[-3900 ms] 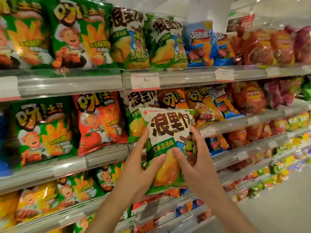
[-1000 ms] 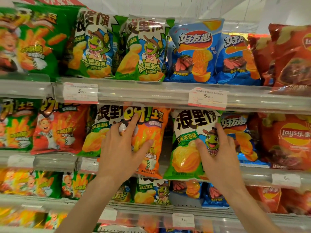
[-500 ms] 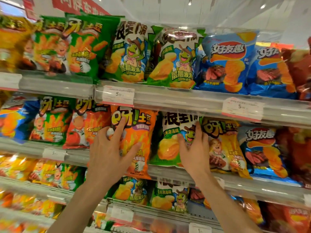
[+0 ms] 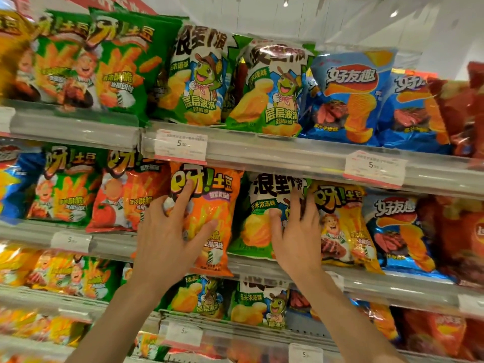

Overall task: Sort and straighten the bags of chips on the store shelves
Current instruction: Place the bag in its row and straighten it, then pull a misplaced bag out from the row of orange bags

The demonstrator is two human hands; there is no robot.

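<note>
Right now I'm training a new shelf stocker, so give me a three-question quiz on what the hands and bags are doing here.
1. True or false: the left hand rests on the orange bag.
2. The right hand touches which bag? A) blue bag B) white-and-green bag C) red bag
3. Fill in: the orange bag's bottom edge hangs ____ the shelf rail.

Key: 1 true; 2 B; 3 below.

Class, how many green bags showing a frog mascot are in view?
5 frog bags: two on the top shelf, one under the right hand, two on the shelf below. Others may sit hidden behind.
</note>
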